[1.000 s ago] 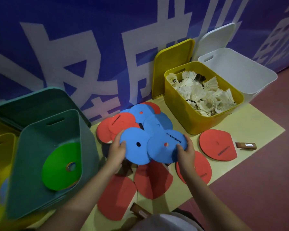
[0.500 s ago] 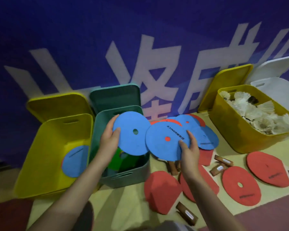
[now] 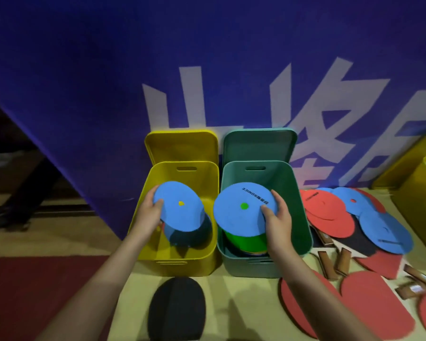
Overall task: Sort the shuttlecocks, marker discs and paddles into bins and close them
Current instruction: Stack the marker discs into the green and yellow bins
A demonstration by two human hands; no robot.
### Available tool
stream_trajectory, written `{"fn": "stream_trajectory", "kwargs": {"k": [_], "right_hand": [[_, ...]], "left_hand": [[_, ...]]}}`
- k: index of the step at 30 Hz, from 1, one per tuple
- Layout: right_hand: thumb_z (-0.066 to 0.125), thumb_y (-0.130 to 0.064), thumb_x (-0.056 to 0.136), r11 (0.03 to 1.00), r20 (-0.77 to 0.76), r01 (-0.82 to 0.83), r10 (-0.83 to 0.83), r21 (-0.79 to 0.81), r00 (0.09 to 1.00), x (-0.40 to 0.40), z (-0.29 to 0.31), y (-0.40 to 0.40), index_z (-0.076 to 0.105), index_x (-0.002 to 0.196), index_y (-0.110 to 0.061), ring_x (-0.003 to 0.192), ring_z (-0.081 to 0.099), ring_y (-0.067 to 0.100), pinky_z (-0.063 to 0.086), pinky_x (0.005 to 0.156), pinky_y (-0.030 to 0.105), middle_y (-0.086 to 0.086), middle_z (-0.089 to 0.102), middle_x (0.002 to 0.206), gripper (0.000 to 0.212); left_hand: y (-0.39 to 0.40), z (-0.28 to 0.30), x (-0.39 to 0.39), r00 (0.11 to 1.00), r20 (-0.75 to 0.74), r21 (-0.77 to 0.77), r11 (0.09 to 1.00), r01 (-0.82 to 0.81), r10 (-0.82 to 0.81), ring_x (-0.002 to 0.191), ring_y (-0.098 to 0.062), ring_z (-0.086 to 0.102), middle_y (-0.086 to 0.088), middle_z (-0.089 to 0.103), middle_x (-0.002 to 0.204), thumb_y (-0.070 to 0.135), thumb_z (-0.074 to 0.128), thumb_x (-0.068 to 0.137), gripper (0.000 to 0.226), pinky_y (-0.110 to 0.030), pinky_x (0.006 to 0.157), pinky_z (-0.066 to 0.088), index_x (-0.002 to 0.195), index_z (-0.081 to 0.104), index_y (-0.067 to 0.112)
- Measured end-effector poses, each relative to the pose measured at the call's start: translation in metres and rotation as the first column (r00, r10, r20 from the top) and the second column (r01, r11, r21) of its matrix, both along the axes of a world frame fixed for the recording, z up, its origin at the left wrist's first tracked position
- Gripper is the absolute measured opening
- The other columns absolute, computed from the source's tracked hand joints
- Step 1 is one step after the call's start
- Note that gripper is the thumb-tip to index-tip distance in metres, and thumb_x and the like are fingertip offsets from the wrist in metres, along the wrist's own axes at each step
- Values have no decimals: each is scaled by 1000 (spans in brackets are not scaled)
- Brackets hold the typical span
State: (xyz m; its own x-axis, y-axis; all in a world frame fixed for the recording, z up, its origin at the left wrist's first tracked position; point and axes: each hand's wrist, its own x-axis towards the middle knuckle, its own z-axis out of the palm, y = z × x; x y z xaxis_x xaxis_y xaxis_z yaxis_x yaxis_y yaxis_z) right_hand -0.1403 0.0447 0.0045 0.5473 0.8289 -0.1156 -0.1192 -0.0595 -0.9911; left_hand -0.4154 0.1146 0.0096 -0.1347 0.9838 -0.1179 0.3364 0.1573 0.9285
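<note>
Two blue discs held over two open bins

The left hand (image 3: 150, 212) pinches a blue marker disc (image 3: 178, 205) over the yellow bin (image 3: 180, 263); the right hand (image 3: 277, 217) grips another disc (image 3: 241, 210) over the teal bin (image 3: 303, 217), which holds green discs. Best to lower each flat and release inside the walls.

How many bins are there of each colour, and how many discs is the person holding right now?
Yellow bins: 2 (one cut off at the right edge)
Green bin: 1
Held blue discs: 2
Total: 5
</note>
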Motion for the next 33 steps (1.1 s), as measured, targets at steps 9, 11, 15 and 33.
{"fn": "stream_trajectory", "kwargs": {"k": [9,11,15,33], "right_hand": [[54,-1,90,994,18,53,-52,-91,998,-16,-13,15,52,133,-18,114,54,20,44,100,37,6,56,130,47],[54,0,90,993,19,73,-71,-96,997,-12,-14,15,51,134,-16,116,53,21,43,103,39,6,55,131,47],[53,0,90,990,40,102,-98,-102,994,4,-17,14,51,134,-17,116,53,21,44,102,38,5,55,130,47],[52,-1,91,999,18,9,-8,-42,1000,-19,11,53,50,134,-16,111,55,18,46,94,34,3,54,125,45]], "left_hand": [[47,-61,-7,990,-137,-238,971,5,-38,68,-26,61,-2,58,91,9,44,95,48,-39,62,50,140,37,25],[54,-74,3,996,-85,-288,958,4,-30,66,-25,58,-2,55,86,5,42,95,49,-37,59,49,140,37,24],[62,-99,11,994,-97,-352,936,6,-43,67,-26,54,-14,57,97,2,39,94,49,-30,51,43,140,37,21],[71,-25,-34,833,-552,150,977,149,-42,123,-36,42,-18,50,130,19,61,90,42,-41,104,33,130,55,10]]}}
